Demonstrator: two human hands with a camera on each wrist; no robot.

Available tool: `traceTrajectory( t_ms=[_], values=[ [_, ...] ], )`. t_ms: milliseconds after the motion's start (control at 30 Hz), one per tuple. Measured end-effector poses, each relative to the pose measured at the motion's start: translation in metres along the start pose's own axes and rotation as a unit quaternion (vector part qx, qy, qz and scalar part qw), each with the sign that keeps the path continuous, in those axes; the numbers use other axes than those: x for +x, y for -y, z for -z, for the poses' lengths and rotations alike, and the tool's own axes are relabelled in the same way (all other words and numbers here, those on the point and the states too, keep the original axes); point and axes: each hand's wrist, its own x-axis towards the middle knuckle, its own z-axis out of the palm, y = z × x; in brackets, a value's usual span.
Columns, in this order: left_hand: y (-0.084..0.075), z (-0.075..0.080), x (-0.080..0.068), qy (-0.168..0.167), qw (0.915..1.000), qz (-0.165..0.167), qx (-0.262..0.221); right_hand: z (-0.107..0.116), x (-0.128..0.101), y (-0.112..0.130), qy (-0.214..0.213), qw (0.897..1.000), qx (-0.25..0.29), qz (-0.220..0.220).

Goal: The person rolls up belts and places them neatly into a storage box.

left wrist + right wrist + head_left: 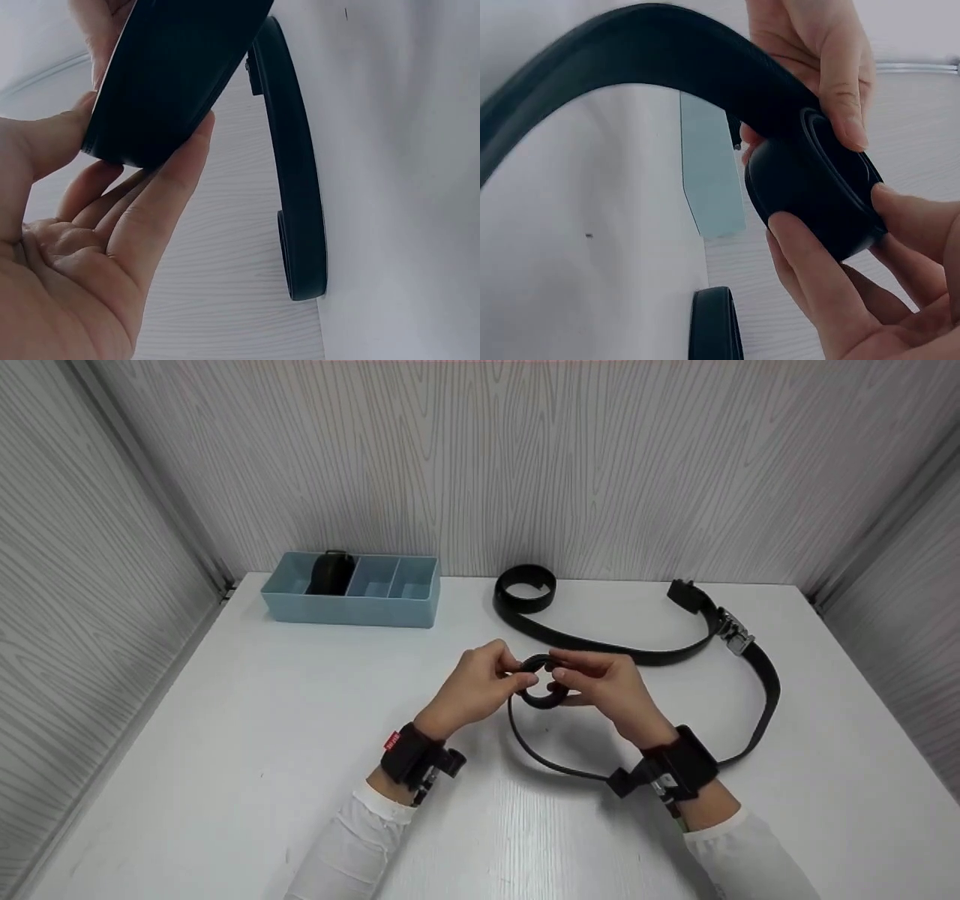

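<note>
The left grip and right grip both pinched the coiled end of a smooth black leather-like belt, raised above the white table, its strap looping down below them. Beyond the grips stretched a second, partly coiled black belt. Farther, leftward, a pale-blue divided plastic box contained a rolled black strap.

- A white worktop spreads beneath even, pale light, a soft sheen glancing off its near middle.
- Behind it stands a back wall in grey, streaked with wood-grain lines.
- Matching grained panels flank the scene, a left wall and a right wall.
- Grey strips trim both corners.
</note>
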Motion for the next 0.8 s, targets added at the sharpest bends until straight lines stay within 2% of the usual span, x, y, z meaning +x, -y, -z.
traceTrajectory(
  t_ms=[233, 300, 467, 667, 800],
  values=[
    [-0.0032, 0.0054, -0.0018, 0.064, 0.9974, 0.008, 0.031, 0.0027, -0.0029, 0.0046, 0.064, 0.995, -0.073, -0.006],
    [-0.0032, 0.0053, -0.0016, 0.072, 0.9968, 0.011, 0.035, 0.0025, -0.0032, 0.0053, 0.073, 0.994, -0.086, -0.004],
    [-0.0021, 0.0032, -0.0009, 0.05, 0.9983, 0.022, 0.019, 0.0007, -0.0026, 0.0059, 0.048, 0.996, -0.077, -0.003],
    [0.0019, -0.001, 0.0008, 0.006, 0.999, 0.031, -0.031, -0.0016, -0.0013, 0.0036, -0.005, 1.0, -0.02, 0.0],
    [0.0026, -0.0011, 0.0012, 0.001, 0.9991, 0.014, -0.04, -0.0016, 0.0001, 0.0026, -0.015, 1.0, 0.0, 0.007]
  ],
)
